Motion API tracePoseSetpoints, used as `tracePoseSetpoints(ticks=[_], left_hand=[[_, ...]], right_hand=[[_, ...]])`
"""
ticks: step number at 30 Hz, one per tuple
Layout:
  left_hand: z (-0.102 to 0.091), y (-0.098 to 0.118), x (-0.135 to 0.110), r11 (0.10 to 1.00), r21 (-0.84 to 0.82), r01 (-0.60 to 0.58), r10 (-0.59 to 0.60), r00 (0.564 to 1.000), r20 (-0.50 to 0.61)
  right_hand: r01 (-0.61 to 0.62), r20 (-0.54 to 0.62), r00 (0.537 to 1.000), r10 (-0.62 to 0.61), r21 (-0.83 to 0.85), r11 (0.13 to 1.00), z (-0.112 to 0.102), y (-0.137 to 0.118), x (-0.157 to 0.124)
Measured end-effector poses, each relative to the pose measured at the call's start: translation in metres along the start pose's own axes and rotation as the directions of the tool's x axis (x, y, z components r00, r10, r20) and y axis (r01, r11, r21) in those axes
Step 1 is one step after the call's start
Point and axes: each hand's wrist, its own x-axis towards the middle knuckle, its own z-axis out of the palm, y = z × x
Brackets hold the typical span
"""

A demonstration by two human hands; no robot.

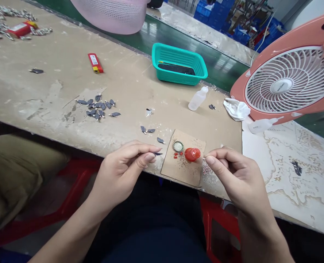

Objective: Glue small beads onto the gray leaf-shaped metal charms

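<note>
My left hand (126, 166) is pinched shut on a small dark leaf-shaped piece (158, 153) at the table's near edge. My right hand (230, 171) is also pinched, fingers together on something thin that I cannot make out, right of a red blob-like cap (192, 153). That cap lies on a brown cardboard square (184, 166), beside a bottle cap (178, 146) and a few red bits. Loose dark pieces (147, 129) lie just beyond my left hand, and a pile of several more (97, 107) sits farther left.
A teal basket (179, 65) stands at the table's far edge, with a small clear squeeze bottle (197, 98) in front of it. A pink fan (290, 78) is at right, with crumpled white tissue (236, 109) and another bottle (262, 125). A red lighter (95, 63) lies far left.
</note>
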Motion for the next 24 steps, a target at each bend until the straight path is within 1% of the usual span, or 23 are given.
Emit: tracePoseSetpoints(ticks=[2, 4, 7, 9, 13, 18, 24], left_hand=[[0.006, 0.004, -0.002, 0.996, -0.073, 0.047, -0.045, 0.999, 0.031], [0.012, 0.008, -0.004, 0.978, -0.172, 0.116, -0.106, 0.992, 0.069], [0.022, 0.015, -0.008, 0.948, -0.254, 0.194, -0.167, 0.978, 0.123], [0.027, 0.020, -0.010, 0.952, -0.233, 0.199, -0.169, 0.975, 0.144], [0.036, 0.032, -0.015, 0.971, -0.170, 0.167, -0.132, 0.971, 0.200], [0.043, 0.040, -0.018, 0.975, -0.172, 0.144, -0.096, 0.961, 0.258], [0.049, 0.040, -0.019, 0.985, -0.143, 0.099, -0.060, 0.965, 0.255]], right_hand=[[-0.091, -0.009, 0.995, 0.094, 0.178, 0.980, 0.003, 0.004, -0.007], [-0.145, -0.007, 0.988, 0.155, 0.316, 0.938, 0.007, 0.007, -0.013], [-0.173, -0.006, 0.981, 0.192, 0.409, 0.896, 0.010, 0.009, -0.022], [-0.158, -0.021, 0.983, 0.182, 0.407, 0.900, 0.012, 0.008, -0.029], [-0.085, -0.063, 0.992, 0.111, 0.329, 0.941, 0.014, -0.001, -0.042], [0.008, -0.092, 0.996, 0.016, 0.251, 0.968, 0.017, -0.011, -0.052], [0.061, -0.113, 0.993, -0.038, 0.207, 0.977, 0.021, -0.013, -0.056]])
